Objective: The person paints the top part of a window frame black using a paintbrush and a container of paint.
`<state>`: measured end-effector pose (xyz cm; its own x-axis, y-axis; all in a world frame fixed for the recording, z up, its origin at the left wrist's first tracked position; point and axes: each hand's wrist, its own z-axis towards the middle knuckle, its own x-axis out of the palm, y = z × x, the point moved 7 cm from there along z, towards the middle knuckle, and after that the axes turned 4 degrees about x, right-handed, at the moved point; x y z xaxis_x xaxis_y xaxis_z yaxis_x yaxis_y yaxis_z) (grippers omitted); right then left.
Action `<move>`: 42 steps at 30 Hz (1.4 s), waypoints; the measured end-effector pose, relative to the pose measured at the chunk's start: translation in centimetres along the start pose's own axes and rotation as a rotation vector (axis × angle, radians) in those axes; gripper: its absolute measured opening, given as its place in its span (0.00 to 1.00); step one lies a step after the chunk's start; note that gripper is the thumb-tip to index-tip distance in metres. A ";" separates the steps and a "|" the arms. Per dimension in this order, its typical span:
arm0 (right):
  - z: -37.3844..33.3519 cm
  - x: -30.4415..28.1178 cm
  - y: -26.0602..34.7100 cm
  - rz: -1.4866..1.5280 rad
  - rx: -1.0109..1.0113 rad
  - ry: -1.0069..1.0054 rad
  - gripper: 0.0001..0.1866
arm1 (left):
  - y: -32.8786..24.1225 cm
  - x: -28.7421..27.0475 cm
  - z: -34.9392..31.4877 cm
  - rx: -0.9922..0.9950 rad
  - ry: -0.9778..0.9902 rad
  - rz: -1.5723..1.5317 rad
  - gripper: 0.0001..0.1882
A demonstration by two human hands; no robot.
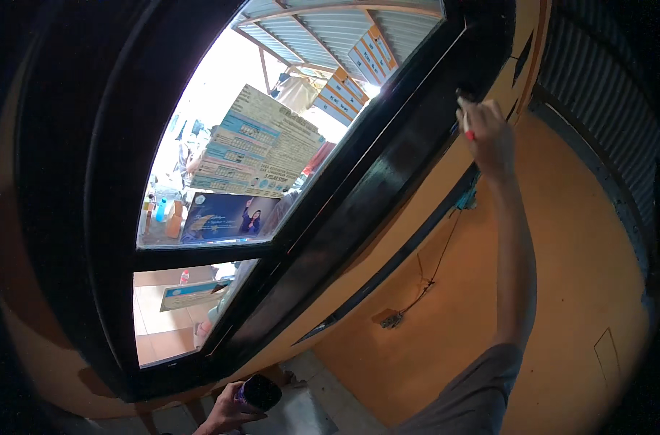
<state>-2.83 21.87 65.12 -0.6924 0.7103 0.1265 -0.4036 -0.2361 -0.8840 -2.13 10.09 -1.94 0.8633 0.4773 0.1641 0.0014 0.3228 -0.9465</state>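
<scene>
My right hand (487, 134) is raised high at the upper right, its fingers closed round a paintbrush (462, 95). The dark bristles are against or very near the black window frame (388, 170); I cannot tell whether they touch. Part of the frame has a glossy, wet-looking sheen. Low in the view, my left hand (227, 415) grips a small purple-sided container (259, 394), its open top dark inside, apparently with black paint. My right arm reaches up across the orange wall.
Several printed sheets (254, 141) and a blue poster (225, 216) show at the window glass. Loose wires and a small electrical box (392, 320) hang on the orange wall (562, 290). A corrugated metal sheet (598, 94) stands at the upper right. People and bottles appear beyond the glass.
</scene>
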 end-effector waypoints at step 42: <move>-52.0 -37.1 63.8 0.671 3.609 -0.345 0.18 | 8.1 -9.0 -19.0 -0.520 0.094 0.627 0.40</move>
<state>28.19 14.97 -19.34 -0.7007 0.5306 0.4770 0.7132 0.5021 0.4891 -0.30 -7.12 -16.39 0.8203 0.3649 -0.4405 -0.2816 -0.4127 -0.8662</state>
